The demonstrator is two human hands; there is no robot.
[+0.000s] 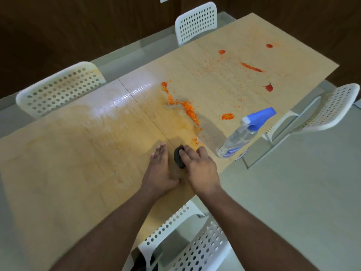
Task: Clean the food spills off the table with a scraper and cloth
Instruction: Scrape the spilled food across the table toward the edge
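A long wooden table point(82, 153) carries orange-red food spills: a crumbly streak point(187, 108) near the middle and several red blobs point(251, 66) farther off. My right hand point(199, 165) grips a small dark object point(179, 157), probably the scraper, on the tabletop near the front edge. My left hand point(159, 169) lies flat on the wood just left of it, fingers straight. No cloth is in view.
A clear spray bottle point(242, 133) with a blue trigger lies on its side near the table's right edge. White perforated chairs stand at the far left point(58, 89), far side point(197, 22), right point(330, 108) and directly below me point(195, 247).
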